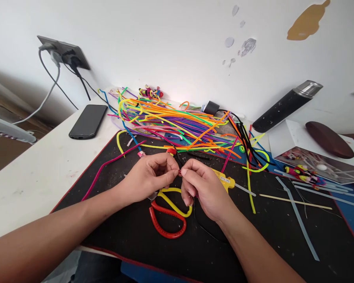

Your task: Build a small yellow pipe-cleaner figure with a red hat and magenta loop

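Between left hand [149,177] and right hand [205,186]: tiny red pipe-cleaner bit [180,172].

A white wall [177,35] rises behind the pale table [32,177]; a dark socket plate [63,51] hangs at left; a tan patch [308,21] stains the upper right.

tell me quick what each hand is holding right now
Left hand: closed, fingertips pinching a small red fuzzy pipe-cleaner piece.
Right hand: closed, pinching the same piece from the other side.
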`<act>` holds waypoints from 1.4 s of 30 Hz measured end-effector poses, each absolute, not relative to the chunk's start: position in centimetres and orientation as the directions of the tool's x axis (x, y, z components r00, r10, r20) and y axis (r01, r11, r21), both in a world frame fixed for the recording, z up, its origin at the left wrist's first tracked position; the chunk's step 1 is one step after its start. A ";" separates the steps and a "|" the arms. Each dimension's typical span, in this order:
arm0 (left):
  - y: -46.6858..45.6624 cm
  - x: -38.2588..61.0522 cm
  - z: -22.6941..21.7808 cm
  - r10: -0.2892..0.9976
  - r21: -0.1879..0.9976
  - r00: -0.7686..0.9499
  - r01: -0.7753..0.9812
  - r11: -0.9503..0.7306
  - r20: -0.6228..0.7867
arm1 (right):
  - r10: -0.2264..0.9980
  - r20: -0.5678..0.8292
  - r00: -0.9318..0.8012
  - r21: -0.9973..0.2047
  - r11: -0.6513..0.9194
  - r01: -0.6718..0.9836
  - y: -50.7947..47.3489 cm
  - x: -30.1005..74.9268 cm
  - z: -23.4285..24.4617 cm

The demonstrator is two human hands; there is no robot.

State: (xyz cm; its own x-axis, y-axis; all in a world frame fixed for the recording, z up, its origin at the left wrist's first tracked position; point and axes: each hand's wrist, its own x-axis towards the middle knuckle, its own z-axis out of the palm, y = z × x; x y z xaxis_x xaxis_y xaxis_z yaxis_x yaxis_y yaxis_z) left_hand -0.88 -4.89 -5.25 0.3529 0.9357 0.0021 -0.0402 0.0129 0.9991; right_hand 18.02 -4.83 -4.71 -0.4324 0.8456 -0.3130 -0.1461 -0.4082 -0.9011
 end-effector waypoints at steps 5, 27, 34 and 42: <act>-4.9 -0.7 -5.1 0.940 0.999 0.342 -0.036 0.030 -0.016 | 0.846 -0.319 -0.426 -0.897 -0.415 -0.152 -4.9 17.9 -4.7; -5.0 -0.8 -5.2 0.938 0.996 0.339 -0.027 0.088 -0.073 | 0.879 -0.269 -0.394 -0.952 -0.305 -0.032 -5.0 18.0 -4.5; -4.6 -1.0 -4.9 0.938 0.977 0.315 -0.105 0.184 -0.143 | 0.923 -0.204 -0.328 -0.979 -0.194 0.061 -5.2 18.0 -4.0; -4.6 -0.9 -4.8 0.946 0.973 0.293 -0.135 0.186 -0.140 | 0.938 -0.179 -0.298 -0.984 -0.166 0.068 -5.1 18.0 -4.1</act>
